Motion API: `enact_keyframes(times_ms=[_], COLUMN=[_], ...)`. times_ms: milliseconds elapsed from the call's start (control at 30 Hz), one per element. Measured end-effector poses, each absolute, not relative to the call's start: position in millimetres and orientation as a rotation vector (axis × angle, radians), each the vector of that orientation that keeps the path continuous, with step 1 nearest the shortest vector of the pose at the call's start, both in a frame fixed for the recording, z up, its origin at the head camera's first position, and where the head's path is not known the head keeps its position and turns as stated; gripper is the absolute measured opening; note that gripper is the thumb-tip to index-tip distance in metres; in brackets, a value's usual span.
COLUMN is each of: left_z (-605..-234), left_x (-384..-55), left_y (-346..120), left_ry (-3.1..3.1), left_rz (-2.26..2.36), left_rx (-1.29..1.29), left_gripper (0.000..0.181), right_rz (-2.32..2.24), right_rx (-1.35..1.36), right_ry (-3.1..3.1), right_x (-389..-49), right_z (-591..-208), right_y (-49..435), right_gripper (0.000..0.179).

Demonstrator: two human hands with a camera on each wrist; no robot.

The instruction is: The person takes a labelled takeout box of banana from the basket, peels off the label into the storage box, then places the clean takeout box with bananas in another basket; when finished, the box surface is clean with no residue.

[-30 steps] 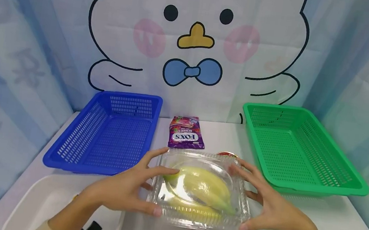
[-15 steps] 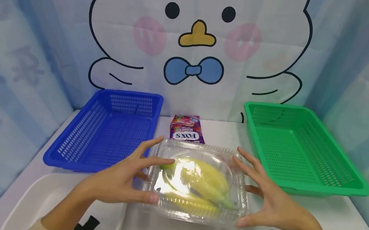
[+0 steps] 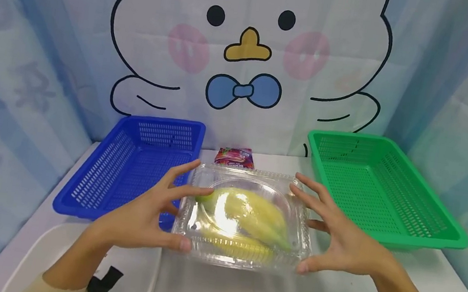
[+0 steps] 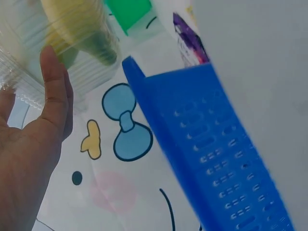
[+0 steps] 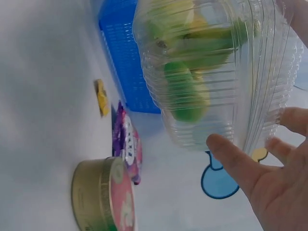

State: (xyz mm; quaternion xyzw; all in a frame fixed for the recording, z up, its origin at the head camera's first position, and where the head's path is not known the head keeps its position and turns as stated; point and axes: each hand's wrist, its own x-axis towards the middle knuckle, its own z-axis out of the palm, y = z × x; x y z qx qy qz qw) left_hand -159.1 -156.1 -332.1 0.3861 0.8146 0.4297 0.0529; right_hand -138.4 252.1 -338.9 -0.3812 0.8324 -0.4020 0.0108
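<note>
A clear plastic clamshell container (image 3: 301, 213) is held up between both hands, its lid on top. Inside lie yellow fruits with green ends (image 3: 252, 212), which look like bananas. The left hand (image 3: 141, 212) grips the container's left end, thumb at the front edge and fingers spread along the side and lid. At the opposite end, the right hand (image 3: 339, 236) holds it with thumb in front and fingertips at the back corner. From the right wrist view, the ribbed container wall (image 5: 226, 127) hangs above the table, beside a round tin (image 5: 91, 192) that the head view hides.
A blue basket (image 3: 148, 154) stands at the back left, a green basket (image 3: 370, 193) at the back right. The white tray (image 3: 56, 251) sits front left under the left forearm. Behind the container lies a purple candy bag (image 3: 234, 157); a small yellow piece (image 5: 102, 97) is on the table.
Both hands have moved the container up and slightly left in the head view. It now covers more of the candy bag, and the tin's edge has gone from sight.
</note>
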Motion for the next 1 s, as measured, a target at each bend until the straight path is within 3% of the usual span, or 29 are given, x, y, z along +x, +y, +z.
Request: enact_keyframes(times_ms=[1000], left_z=[-299], left_x=[-180], left_y=[-212], left_ry=[2.621], left_rz=[1.476], left_rx=[1.025], left_gripper=[0.071], right_rz=[-1.262], right_rx=[-1.309], right_ry=[2.531], right_x=[-204], right_z=[-288], right_y=[189], right_gripper=[0.117])
